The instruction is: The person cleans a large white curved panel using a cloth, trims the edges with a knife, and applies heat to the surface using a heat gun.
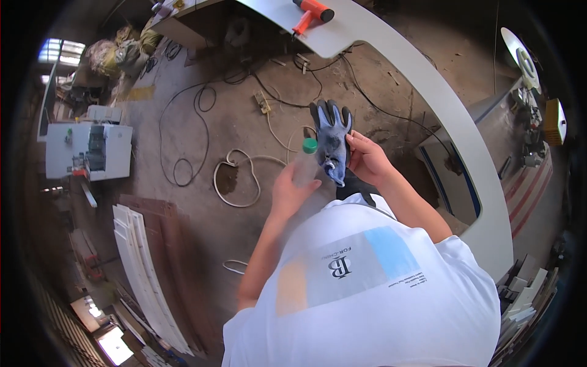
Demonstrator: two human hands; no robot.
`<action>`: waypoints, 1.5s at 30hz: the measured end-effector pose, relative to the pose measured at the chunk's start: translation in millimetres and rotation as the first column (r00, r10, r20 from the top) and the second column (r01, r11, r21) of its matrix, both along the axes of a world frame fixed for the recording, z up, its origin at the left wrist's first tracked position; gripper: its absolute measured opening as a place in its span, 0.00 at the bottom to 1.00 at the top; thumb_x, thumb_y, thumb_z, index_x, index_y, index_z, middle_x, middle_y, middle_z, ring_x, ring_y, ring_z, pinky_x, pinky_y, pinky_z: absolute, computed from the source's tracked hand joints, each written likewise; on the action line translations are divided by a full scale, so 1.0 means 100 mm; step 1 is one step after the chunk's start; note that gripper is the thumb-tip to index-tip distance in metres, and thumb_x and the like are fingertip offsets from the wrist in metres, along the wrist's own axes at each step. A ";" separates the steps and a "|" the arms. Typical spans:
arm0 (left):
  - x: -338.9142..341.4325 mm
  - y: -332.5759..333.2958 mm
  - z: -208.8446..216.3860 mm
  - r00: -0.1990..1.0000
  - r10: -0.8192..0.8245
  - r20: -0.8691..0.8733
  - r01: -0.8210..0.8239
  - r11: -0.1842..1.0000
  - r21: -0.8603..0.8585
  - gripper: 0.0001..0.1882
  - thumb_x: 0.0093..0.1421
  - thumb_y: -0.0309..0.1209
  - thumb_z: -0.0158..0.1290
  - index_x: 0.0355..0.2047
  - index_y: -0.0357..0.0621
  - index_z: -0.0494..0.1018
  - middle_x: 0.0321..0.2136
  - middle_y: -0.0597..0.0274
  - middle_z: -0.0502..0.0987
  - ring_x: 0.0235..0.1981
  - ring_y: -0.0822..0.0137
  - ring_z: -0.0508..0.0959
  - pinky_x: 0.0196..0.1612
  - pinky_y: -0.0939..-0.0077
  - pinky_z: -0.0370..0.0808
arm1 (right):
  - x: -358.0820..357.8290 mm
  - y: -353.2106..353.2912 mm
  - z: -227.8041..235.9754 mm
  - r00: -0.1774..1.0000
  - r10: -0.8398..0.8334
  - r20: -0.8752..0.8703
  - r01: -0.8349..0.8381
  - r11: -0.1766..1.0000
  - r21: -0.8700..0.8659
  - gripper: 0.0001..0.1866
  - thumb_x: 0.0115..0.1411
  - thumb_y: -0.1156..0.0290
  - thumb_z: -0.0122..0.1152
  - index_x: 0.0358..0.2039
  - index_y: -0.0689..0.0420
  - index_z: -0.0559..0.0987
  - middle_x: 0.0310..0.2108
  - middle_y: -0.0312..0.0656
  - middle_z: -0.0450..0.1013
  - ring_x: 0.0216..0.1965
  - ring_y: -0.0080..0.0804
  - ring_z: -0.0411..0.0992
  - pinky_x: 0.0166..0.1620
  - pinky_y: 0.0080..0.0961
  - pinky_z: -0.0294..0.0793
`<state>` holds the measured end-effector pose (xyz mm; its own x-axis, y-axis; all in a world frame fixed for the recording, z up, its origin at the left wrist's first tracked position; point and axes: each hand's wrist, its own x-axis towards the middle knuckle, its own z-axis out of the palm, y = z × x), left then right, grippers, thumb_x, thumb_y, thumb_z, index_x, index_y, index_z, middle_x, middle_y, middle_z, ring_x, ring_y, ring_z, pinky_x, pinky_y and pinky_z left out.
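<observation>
Far left: white machine is standing on the floor, toward its left edge. White panels are lying just below it in view, with brown panels showing alongside on their right. Next, a pale looped hose is lying on the floor, left of both hands; a yellow socket box is sitting farther out.

Left hand is curling closed around a clear plastic bottle with a green cap; thumb is lying across the lower part, the other fingers are mostly hidden. Bottle's long axis is running roughly away from the body, cap at the far end. Can't tell if it's holding any liquid.

Blue-grey work glove is sitting directly right of the bottle, between the two hands, above the floor; the right hand is closer to it, on its right side. Glove's long axis is running nearly parallel to the bottle's, black fingers pointing away, bunched cuff toward the body. Right hand is nearly closing, pinching the glove's right edge between thumb and fingers. Both forearms are reaching out from the body and angling inward, elbows bent.

Right: curved white surface is arcing around the right hand, well apart from it. An orange pistol-shaped power tool is resting near its far left corner.
</observation>
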<state>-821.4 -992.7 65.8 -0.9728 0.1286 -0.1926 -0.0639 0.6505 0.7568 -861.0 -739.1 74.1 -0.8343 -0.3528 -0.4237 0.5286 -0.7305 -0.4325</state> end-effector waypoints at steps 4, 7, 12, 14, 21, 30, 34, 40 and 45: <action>-0.80 -0.01 0.12 0.964 0.154 0.215 -0.217 0.924 0.314 0.36 0.53 0.33 0.73 0.60 0.38 0.72 0.48 0.60 0.81 0.50 0.68 0.80 0.53 0.71 0.76 | -0.82 0.13 -0.07 0.982 -0.148 0.113 0.143 0.989 0.048 0.08 0.76 0.64 0.52 0.46 0.53 0.76 0.36 0.30 0.76 0.36 0.21 0.74 0.45 0.23 0.74; -1.36 -0.11 0.04 0.959 0.131 0.251 -0.213 0.919 0.333 0.35 0.57 0.30 0.70 0.62 0.37 0.69 0.54 0.57 0.79 0.53 0.65 0.79 0.56 0.69 0.75 | -1.28 0.33 -0.58 0.939 -0.342 0.036 0.330 0.925 0.191 0.08 0.73 0.65 0.58 0.48 0.53 0.77 0.39 0.29 0.78 0.41 0.20 0.77 0.46 0.23 0.76; -2.15 -0.21 -0.49 0.919 0.118 0.376 -0.290 0.848 0.443 0.33 0.60 0.25 0.67 0.63 0.34 0.66 0.57 0.56 0.75 0.57 0.64 0.77 0.62 0.68 0.72 | -1.73 0.61 -0.60 0.738 -0.667 0.103 0.448 0.598 0.664 0.13 0.71 0.69 0.61 0.52 0.60 0.77 0.43 0.35 0.79 0.43 0.20 0.77 0.47 0.22 0.75; -2.54 -0.10 -0.56 0.906 0.076 0.417 -0.270 0.862 0.429 0.32 0.60 0.24 0.67 0.62 0.35 0.67 0.56 0.57 0.76 0.56 0.65 0.77 0.61 0.68 0.73 | -1.89 0.73 -1.01 0.694 -0.699 -0.174 0.518 0.316 0.795 0.13 0.68 0.73 0.64 0.51 0.64 0.77 0.44 0.38 0.80 0.46 0.23 0.78 0.51 0.23 0.76; -3.70 0.04 -1.06 0.866 -0.154 0.476 -0.108 0.872 0.478 0.29 0.62 0.21 0.65 0.61 0.38 0.67 0.55 0.59 0.75 0.56 0.67 0.75 0.62 0.70 0.71 | -3.04 0.68 -1.57 0.693 -0.535 -0.483 0.458 -0.190 0.868 0.08 0.60 0.74 0.71 0.41 0.57 0.84 0.33 0.41 0.82 0.34 0.29 0.82 0.40 0.26 0.80; -4.10 -0.12 -0.87 0.756 -0.231 0.613 -0.051 0.912 0.406 0.35 0.57 0.22 0.68 0.63 0.36 0.65 0.58 0.51 0.75 0.60 0.61 0.74 0.65 0.66 0.69 | -3.30 0.34 -1.57 0.863 -0.045 -0.504 0.421 -0.486 0.765 0.10 0.48 0.77 0.72 0.32 0.48 0.85 0.29 0.34 0.82 0.32 0.34 0.80 0.34 0.31 0.81; -4.20 -0.14 -0.85 0.744 -0.262 0.615 -0.016 0.913 0.408 0.32 0.59 0.21 0.65 0.63 0.36 0.66 0.58 0.52 0.75 0.60 0.63 0.74 0.65 0.65 0.68 | -3.32 0.75 -1.63 0.860 -0.182 -0.477 0.319 -0.538 0.780 0.10 0.49 0.75 0.71 0.33 0.48 0.86 0.29 0.36 0.82 0.30 0.36 0.81 0.33 0.30 0.81; -4.32 -0.19 -0.87 0.748 -0.261 0.611 -0.052 0.894 0.446 0.34 0.58 0.21 0.67 0.63 0.37 0.66 0.58 0.51 0.74 0.61 0.61 0.74 0.67 0.63 0.67 | -3.31 0.32 -1.56 0.878 -0.252 -0.407 0.282 -0.415 0.865 0.10 0.50 0.75 0.71 0.34 0.46 0.85 0.30 0.37 0.82 0.31 0.37 0.80 0.34 0.33 0.80; -4.36 -0.16 -0.80 0.731 -0.320 0.602 -0.009 0.878 0.478 0.30 0.61 0.21 0.63 0.63 0.37 0.67 0.58 0.53 0.75 0.60 0.63 0.73 0.65 0.65 0.68 | -3.36 0.74 -1.63 0.829 -0.364 -0.424 0.238 -0.457 0.857 0.09 0.51 0.72 0.73 0.34 0.48 0.86 0.30 0.38 0.82 0.31 0.37 0.81 0.35 0.32 0.80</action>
<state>-1257.7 -1009.1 -14.7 -0.5811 0.4930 -0.6475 -0.5689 0.3228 0.7564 -1196.8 -664.8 -88.7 -0.5618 0.8085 0.1754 0.4834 0.4928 -0.7235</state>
